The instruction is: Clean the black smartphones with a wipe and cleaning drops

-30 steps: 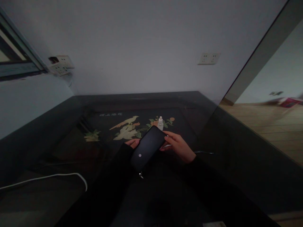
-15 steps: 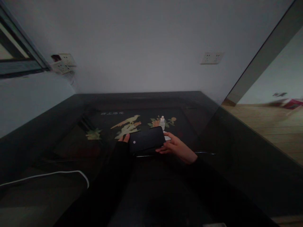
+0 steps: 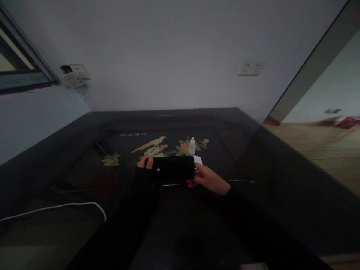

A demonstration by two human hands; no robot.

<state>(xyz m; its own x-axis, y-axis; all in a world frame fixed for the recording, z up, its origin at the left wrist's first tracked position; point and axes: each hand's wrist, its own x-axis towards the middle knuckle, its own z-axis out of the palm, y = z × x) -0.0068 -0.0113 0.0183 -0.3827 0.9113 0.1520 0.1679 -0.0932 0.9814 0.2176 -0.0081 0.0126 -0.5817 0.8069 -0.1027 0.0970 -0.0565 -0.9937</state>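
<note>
Held sideways above the dark table is a black smartphone (image 3: pixel 174 168), its long edges nearly level. A small pale dot shows near its left end. My left hand (image 3: pixel 145 162) grips that end, thumb on the face and fingers behind. At the opposite end, my right hand (image 3: pixel 211 180) closes on the edge with bent fingers, some hidden behind or under the phone. Just beyond the phone's right end stands a small clear dropper bottle (image 3: pixel 192 147) with a white cap. A flat white piece (image 3: pixel 198 160), perhaps paper or card, lies beside it, partly covered by the phone.
The glossy dark table (image 3: pixel 261 157) bears a painted bird (image 3: pixel 153 143) and flowers. A white cable (image 3: pixel 67 205) runs in from the left. Wall sockets are at the left (image 3: pixel 75 75) and right (image 3: pixel 251 68). A pale object (image 3: pixel 254 266) shows at the bottom edge.
The phone has turned from a slant to level, and its upper edge has come down. More of the bottle and white piece shows. My right hand has shifted slightly lower at the phone's end.
</note>
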